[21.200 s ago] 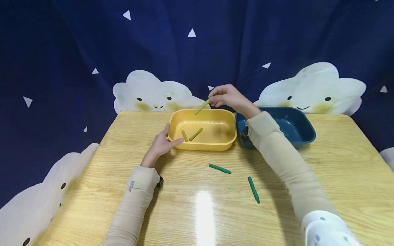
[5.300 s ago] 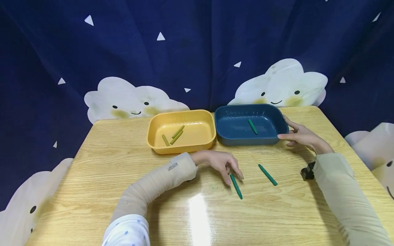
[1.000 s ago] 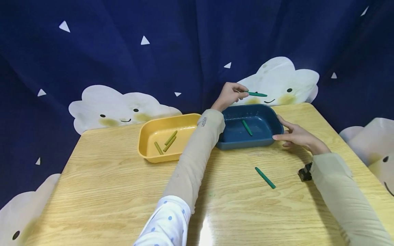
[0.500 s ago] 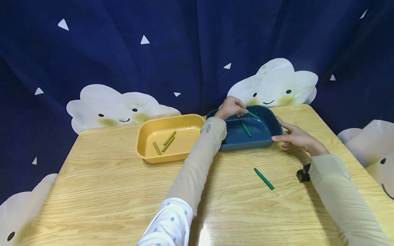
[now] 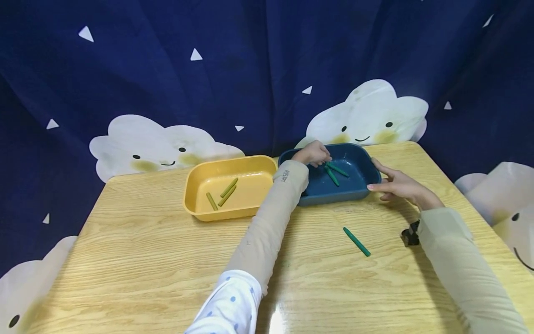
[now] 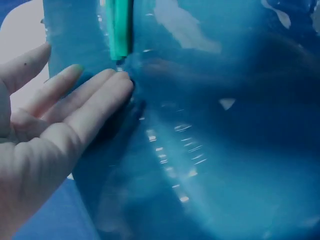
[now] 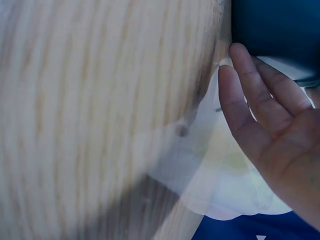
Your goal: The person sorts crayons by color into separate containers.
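Observation:
In the head view my left hand is down inside the blue bin. Two green crayons lie on its floor beside that hand. The left wrist view shows the left fingers extended, thumb apart, with the ends of the green crayons just beyond the fingertips. My right hand rests at the bin's right front corner, thumb on the rim and fingers along the outer side. From the right wrist the fingers look straight, tips near the blue wall. A third green crayon lies on the table.
A yellow bin stands left of the blue bin, close beside it, with three olive-yellow crayons inside. The wooden table ends at a dark blue curtain with cloud prints. A small black device sits at the right wrist.
My left hand has lowered from above the blue bin into it, and the green crayon it held now lies beside the other one, out of its fingers. The right hand stays at the bin's corner.

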The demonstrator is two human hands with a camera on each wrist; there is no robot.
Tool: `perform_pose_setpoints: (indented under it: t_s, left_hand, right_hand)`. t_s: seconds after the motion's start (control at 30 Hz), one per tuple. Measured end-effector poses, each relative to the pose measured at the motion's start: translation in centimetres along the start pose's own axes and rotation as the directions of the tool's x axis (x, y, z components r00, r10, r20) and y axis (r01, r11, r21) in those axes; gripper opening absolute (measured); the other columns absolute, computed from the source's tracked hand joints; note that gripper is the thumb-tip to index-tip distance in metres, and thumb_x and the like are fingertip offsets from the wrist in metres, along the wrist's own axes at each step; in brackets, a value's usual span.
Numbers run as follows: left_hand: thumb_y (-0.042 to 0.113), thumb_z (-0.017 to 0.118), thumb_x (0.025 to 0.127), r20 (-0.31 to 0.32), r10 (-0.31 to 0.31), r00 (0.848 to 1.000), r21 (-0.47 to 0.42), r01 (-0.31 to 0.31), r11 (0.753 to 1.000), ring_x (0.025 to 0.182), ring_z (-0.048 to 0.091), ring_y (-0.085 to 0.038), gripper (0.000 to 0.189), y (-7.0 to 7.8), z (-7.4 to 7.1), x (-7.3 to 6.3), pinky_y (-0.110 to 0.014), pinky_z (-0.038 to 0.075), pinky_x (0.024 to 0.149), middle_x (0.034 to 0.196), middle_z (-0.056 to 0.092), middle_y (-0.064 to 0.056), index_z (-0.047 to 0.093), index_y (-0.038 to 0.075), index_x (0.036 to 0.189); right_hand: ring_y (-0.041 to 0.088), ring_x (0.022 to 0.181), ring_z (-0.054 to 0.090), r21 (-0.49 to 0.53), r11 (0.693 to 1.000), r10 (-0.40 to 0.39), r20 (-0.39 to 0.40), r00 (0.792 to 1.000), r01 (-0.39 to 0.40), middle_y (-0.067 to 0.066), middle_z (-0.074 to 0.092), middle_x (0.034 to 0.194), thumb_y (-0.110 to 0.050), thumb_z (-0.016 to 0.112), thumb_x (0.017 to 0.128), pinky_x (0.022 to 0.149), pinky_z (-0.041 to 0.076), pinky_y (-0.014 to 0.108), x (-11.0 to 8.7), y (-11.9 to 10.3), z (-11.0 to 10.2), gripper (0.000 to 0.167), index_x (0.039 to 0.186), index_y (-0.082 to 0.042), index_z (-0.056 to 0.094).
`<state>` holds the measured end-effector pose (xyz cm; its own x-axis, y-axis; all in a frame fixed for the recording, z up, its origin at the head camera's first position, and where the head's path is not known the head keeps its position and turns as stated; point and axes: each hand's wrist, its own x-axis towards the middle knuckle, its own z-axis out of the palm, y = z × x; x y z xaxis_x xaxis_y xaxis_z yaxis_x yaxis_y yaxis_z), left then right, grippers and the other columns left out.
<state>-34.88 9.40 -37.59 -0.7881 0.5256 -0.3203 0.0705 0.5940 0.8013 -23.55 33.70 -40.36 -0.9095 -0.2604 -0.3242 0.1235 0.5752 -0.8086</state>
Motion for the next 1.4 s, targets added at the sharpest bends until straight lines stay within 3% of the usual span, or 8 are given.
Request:
perform_pose_setpoints:
  t_s: [0.13, 0.27, 0.7, 0.83, 1.03, 1.1, 1.23, 1.4]
  left_hand:
    - [0.017, 0.057, 0.091, 0.039, 0.027, 0.999, 0.05, -0.029, 0.998, 0.076, 0.058, -0.021, 0.032, 1.2, -0.4, -0.7, -0.03, 0.05, 0.078, 0.078, 0.058, -0.005, 0.06, -0.001, 0.117]
    - [0.019, 0.057, 0.091, 0.078, 0.063, 0.995, 0.014, -0.065, 0.998, 0.103, 0.058, -0.025, 0.046, 2.6, -0.9, -1.5, -0.031, 0.049, 0.082, 0.118, 0.057, -0.013, 0.047, 0.001, 0.131]
    - [0.019, 0.058, 0.09, 0.131, 0.233, 0.964, 0.028, -0.238, 0.971, 0.091, 0.063, -0.019, 0.043, 5.3, -0.2, -4.9, -0.027, 0.051, 0.074, 0.11, 0.063, -0.009, 0.05, 0.003, 0.129]
    - [0.018, 0.059, 0.089, 0.129, 0.304, 0.944, 0.004, -0.307, 0.952, 0.085, 0.064, -0.015, 0.044, 6.1, 0.5, -6.3, -0.025, 0.051, 0.071, 0.108, 0.064, -0.009, 0.049, 0.004, 0.13]
    - [0.017, 0.06, 0.089, 0.13, 0.4, 0.907, 0.145, -0.416, 0.898, 0.075, 0.063, -0.01, 0.045, 6.5, 1.6, -8.1, -0.02, 0.05, 0.065, 0.093, 0.068, -0.005, 0.048, 0.005, 0.131]
    - [0.016, 0.059, 0.089, 0.129, 0.438, 0.89, 0.171, -0.455, 0.874, 0.072, 0.062, -0.01, 0.045, 6.2, 1.8, -8.7, -0.02, 0.049, 0.063, 0.087, 0.069, -0.004, 0.047, 0.004, 0.13]
    - [0.014, 0.06, 0.088, 0.15, 0.49, 0.859, 0.152, -0.51, 0.847, 0.07, 0.062, -0.012, 0.044, 5.4, 2.3, -9.9, -0.02, 0.049, 0.062, 0.08, 0.067, 0.0, 0.047, 0.002, 0.128]
    - [0.012, 0.063, 0.086, 0.21, 0.519, 0.829, 0.151, -0.552, 0.82, 0.063, 0.061, -0.017, 0.043, 3.9, 3.2, -10.9, -0.02, 0.049, 0.059, 0.076, 0.065, -0.001, 0.048, 0.003, 0.126]
  right_hand:
    - [0.022, 0.066, 0.053, -0.003, 1.0, -0.001, 0.002, 1.0, 0.001, 0.006, 0.045, 0.07, -0.03, 0.063, 0.087, 0.073, 0.052, 0.033, 0.0, -0.2, 0.2, 0.092, 0.145, -0.026, -0.009]
    - [0.023, 0.068, 0.054, -0.007, 1.0, -0.004, 0.012, 1.0, 0.005, 0.006, 0.046, 0.07, -0.029, 0.062, 0.087, 0.073, 0.052, 0.035, 0.0, -0.5, 0.1, 0.092, 0.145, -0.024, -0.009]
    - [0.025, 0.099, 0.053, 0.007, 1.0, -0.013, 0.016, 1.0, 0.013, 0.027, 0.05, 0.116, -0.029, 0.061, 0.088, 0.077, 0.051, 0.04, 0.0, -0.4, 0.0, 0.09, 0.145, -0.022, -0.008]
    - [0.027, 0.103, 0.053, 0.012, 1.0, -0.011, 0.018, 1.0, 0.011, 0.03, 0.048, 0.121, -0.029, 0.06, 0.088, 0.079, 0.05, 0.043, 0.1, -0.3, 0.1, 0.09, 0.145, -0.023, -0.009]
    - [0.028, 0.072, 0.063, 0.02, 1.0, 0.012, 0.028, 1.0, -0.013, 0.035, 0.024, 0.138, -0.032, 0.061, 0.088, 0.079, 0.051, 0.042, -0.2, -0.3, -0.1, 0.092, 0.144, -0.026, -0.012]
    - [0.029, 0.073, 0.064, 0.028, 1.0, 0.007, 0.03, 1.0, -0.008, 0.037, 0.017, 0.14, -0.032, 0.062, 0.087, 0.078, 0.051, 0.042, -0.2, -0.3, -0.1, 0.093, 0.144, -0.026, -0.012]
    - [0.027, 0.069, 0.063, 0.038, 0.999, 0.008, 0.024, 1.0, -0.009, 0.037, 0.031, 0.133, -0.033, 0.062, 0.087, 0.077, 0.051, 0.039, -0.2, -0.2, -0.1, 0.093, 0.144, -0.025, -0.011]
    - [0.028, 0.077, 0.063, 0.037, 0.999, -0.001, 0.02, 1.0, 0.0, 0.035, 0.018, 0.141, -0.03, 0.061, 0.088, 0.076, 0.052, 0.039, -0.1, -0.1, -0.2, 0.092, 0.145, -0.025, -0.01]
